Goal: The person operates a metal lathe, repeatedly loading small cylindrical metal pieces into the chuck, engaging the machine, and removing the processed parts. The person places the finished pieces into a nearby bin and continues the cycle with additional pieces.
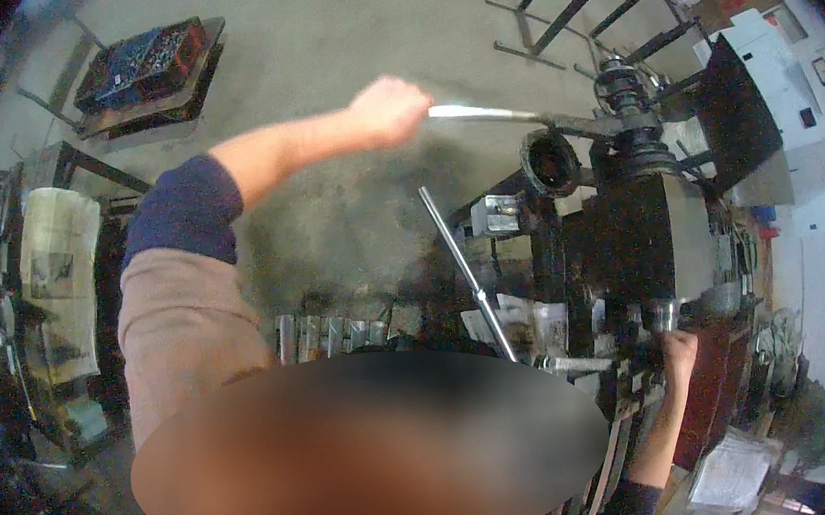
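The left hand (pixel 389 111), at the upper centre of the frame, is gripping the bright end of a long lever (pixel 493 112), which is running rightward to a dark machine (pixel 628 124) at the upper right. The right hand (pixel 680 352), at the lower right, is curling its fingers just beside a shiny metal cylinder (pixel 666 314) below the machine's block; I cannot tell whether it is gripping that part. Between the hands, a second metal rod (pixel 451 241) is slanting down from the centre. A row of metal tubes (pixel 310 337) is standing left of the rod, a bin of small parts (pixel 146 64) is sitting at the upper left, and papers (pixel 735 470) are lying at the lower right.
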`<state>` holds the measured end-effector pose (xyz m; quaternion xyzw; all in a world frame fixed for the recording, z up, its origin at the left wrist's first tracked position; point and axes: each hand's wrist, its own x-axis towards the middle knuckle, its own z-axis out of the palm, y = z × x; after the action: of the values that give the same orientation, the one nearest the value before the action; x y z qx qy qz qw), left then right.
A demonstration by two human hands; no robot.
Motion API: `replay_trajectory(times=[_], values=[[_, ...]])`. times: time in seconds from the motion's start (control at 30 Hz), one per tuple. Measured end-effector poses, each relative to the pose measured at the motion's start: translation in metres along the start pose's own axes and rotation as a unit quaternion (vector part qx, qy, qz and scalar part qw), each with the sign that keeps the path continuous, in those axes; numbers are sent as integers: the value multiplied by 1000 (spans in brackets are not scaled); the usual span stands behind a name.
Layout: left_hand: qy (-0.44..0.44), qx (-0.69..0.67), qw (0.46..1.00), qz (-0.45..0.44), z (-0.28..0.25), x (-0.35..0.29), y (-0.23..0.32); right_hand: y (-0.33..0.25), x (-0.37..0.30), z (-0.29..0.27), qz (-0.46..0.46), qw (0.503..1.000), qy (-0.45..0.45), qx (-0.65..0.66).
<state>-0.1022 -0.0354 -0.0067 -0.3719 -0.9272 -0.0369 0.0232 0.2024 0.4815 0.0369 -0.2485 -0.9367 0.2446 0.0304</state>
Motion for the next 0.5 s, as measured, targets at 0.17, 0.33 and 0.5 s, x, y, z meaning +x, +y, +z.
replay_trajectory(times=[0.17, 0.33, 0.5], values=[[129, 174, 974, 61, 1, 102, -106, 28, 14, 10, -41, 990, 107, -77], [119, 130, 984, 15, 50, 108, -124, 30, 14, 4, 14, 997, 41, -63], [117, 10, 981, -154, 19, 86, -66, 2, 7, 14, 24, 990, 99, -101]])
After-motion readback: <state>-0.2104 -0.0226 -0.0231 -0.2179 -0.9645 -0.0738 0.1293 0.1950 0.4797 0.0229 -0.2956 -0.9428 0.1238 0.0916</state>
